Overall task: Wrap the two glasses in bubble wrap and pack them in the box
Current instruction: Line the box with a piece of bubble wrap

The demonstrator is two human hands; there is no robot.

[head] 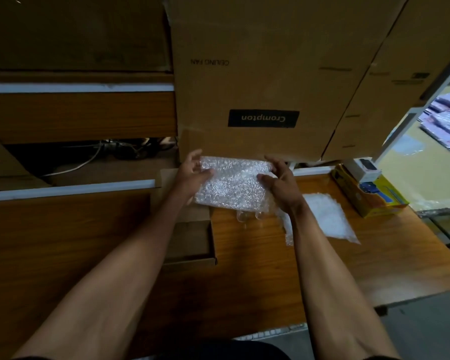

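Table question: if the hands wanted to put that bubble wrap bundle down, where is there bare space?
Bare wood lies on the table between the forearms, near its front edge, right of the open box. It is crowded further back: the loose bubble wrap sheet, yellow box and big cartons.

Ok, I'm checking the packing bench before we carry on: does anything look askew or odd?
Mostly tidy. The big Crompton carton behind the bench stands upside down, its print inverted. Both hands hold the bubble wrap bundle, and a loose tail of wrap trails onto the table.
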